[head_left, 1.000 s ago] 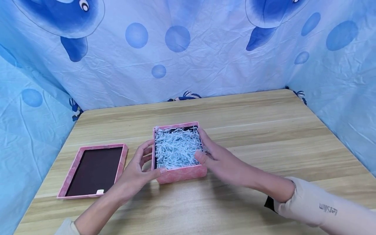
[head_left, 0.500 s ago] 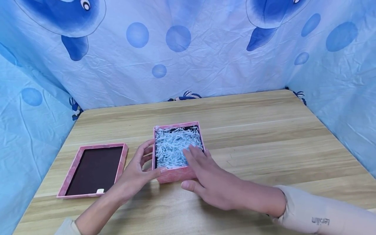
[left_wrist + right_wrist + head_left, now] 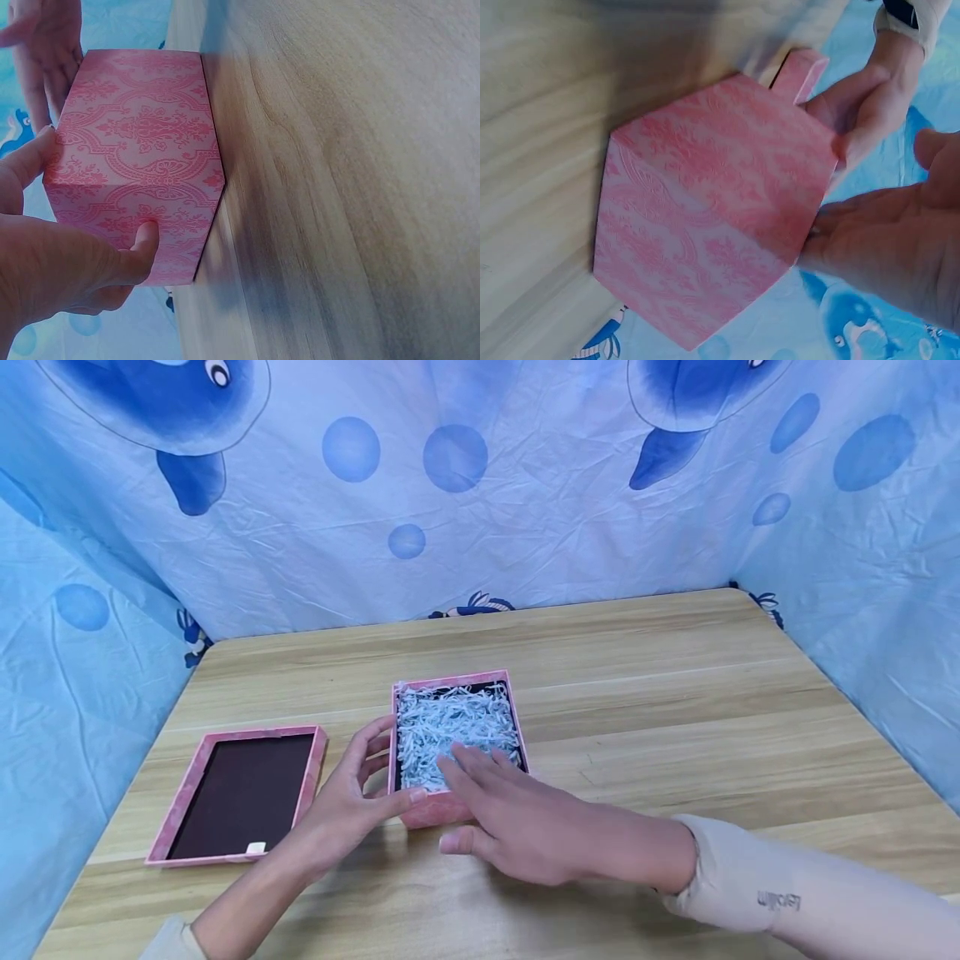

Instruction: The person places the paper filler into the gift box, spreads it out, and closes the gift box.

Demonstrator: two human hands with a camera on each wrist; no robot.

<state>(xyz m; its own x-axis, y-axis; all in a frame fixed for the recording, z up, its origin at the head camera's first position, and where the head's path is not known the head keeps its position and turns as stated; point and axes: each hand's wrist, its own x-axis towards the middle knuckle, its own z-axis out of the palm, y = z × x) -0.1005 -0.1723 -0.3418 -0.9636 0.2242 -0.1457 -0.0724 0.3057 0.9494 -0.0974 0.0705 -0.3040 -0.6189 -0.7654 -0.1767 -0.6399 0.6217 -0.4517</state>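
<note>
A pink patterned box [image 3: 438,812] sits on the table, filled with pale blue shredded paper [image 3: 450,722]. My left hand [image 3: 358,793] grips its near-left corner, thumb at the front rim and fingers along the left side; the left wrist view shows this hand [image 3: 67,259] against the patterned wall. My right hand [image 3: 517,818] lies palm down over the near-right part, fingers extended onto the shreds and thumb held out in front of the box. In the right wrist view its fingertips [image 3: 821,232] dip behind the rim and are hidden.
To the left, a pink lid [image 3: 315,772] lies with its dark inside up, a small white piece [image 3: 256,848] at its near edge. Blue dolphin-print cloth [image 3: 555,527] hangs behind and beside the wooden table [image 3: 712,710]. A few thin strands lie right of the box.
My right hand has gone from the box's right side onto the shredded paper, then slid further left and toward the near edge. The left hand and box stay in place.
</note>
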